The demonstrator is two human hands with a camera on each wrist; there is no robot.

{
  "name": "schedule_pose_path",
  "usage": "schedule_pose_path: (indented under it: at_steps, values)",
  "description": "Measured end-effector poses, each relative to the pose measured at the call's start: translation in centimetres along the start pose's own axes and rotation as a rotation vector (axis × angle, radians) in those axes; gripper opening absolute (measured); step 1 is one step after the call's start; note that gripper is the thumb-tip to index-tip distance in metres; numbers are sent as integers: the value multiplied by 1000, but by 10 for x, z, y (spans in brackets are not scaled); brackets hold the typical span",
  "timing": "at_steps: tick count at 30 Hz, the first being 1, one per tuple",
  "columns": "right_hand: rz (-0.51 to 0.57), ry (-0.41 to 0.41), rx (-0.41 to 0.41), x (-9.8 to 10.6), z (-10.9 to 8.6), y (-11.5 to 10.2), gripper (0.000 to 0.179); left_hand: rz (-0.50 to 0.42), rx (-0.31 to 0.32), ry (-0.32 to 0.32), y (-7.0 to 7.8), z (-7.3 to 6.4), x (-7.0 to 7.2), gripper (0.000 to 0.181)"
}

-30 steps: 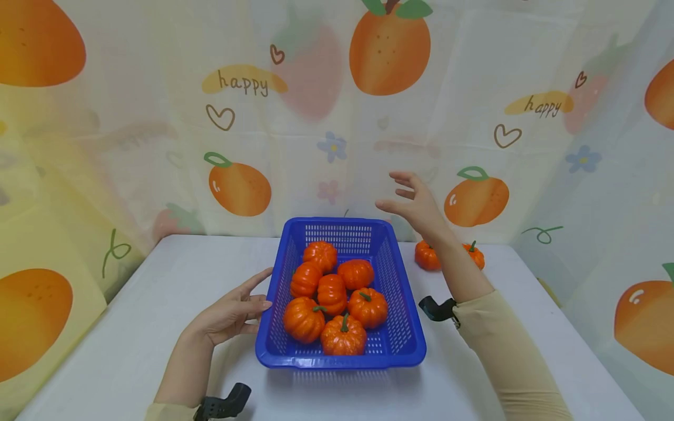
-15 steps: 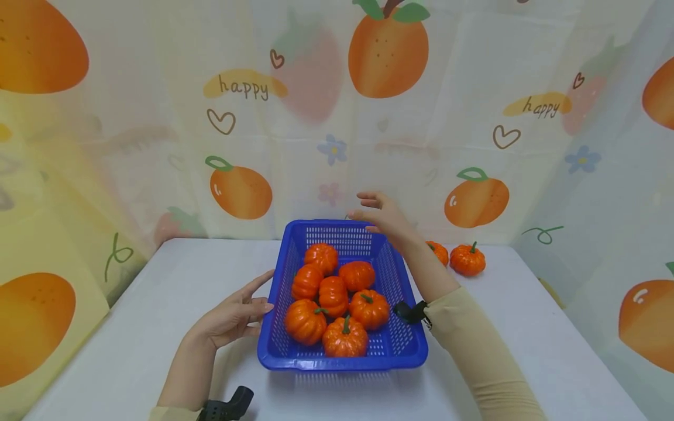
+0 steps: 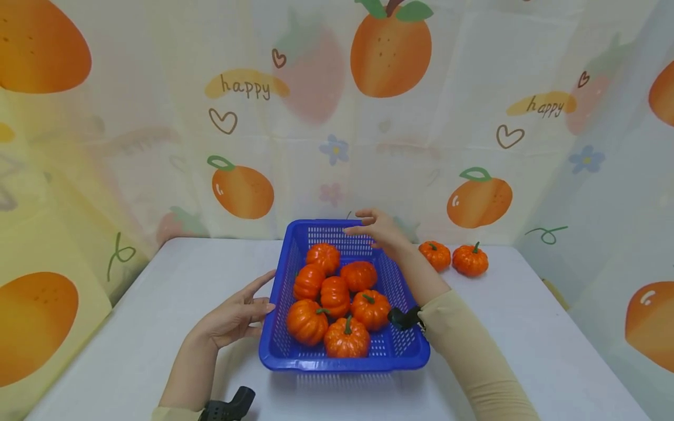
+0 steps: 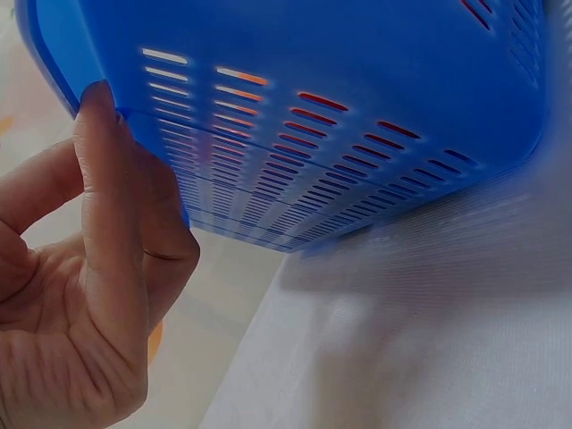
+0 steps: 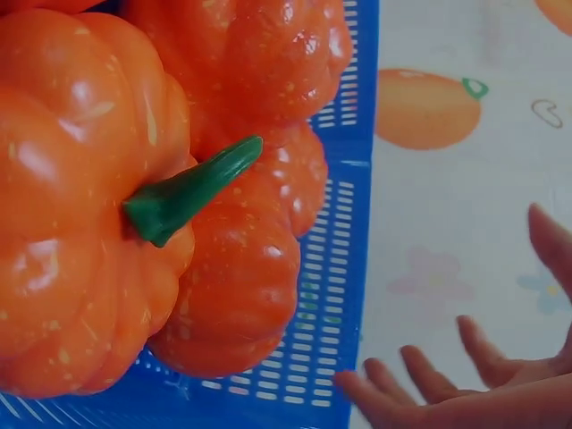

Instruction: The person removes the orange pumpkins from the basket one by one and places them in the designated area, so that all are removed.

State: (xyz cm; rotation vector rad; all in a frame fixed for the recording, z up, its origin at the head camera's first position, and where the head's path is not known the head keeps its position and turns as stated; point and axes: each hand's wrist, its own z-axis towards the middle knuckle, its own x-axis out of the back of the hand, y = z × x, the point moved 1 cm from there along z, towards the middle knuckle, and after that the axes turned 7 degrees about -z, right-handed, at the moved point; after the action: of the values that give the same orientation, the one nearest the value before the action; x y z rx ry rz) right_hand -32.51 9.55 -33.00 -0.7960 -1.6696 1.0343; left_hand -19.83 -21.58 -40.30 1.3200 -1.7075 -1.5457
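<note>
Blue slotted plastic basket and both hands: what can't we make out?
Head: floor of blue slotted plastic basket, partly under ribbed orange pumpkins.
Head: basket's far right corner, behind right hand.
Left wrist: left hand, partly cut off by left edge.
Right wrist: right hand, partly cut off by right edge.

Your basket (image 3: 342,363) looks like smooth plastic with a soft shine. The pumpkins (image 3: 344,344) are glossy, plastic-looking and ribbed, with a shiny green stem (image 5: 192,195). Your sleeve (image 3: 468,351) is matt cloth; the table (image 3: 526,327) looks matt, the backdrop (image 3: 295,193) creased.
</note>
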Motion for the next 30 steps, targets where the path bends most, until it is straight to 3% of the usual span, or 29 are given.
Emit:
schedule_pose_path:
  at_steps: [6,12,17,30]
  values:
    - [-79,-60,-113,-1,6,8,74,-4,2,3,-1,1,1,84]
    - [-56,-96,-187,-2,9,17,76,-4,0,5,-1,2,2,84]
    - [-91,-174,-238,-6,9,22,81,-12,12,17,-2,3,1,84]
    - [-297,-269,-243,-12,9,32,82,-17,4,9,-1,1,1,85]
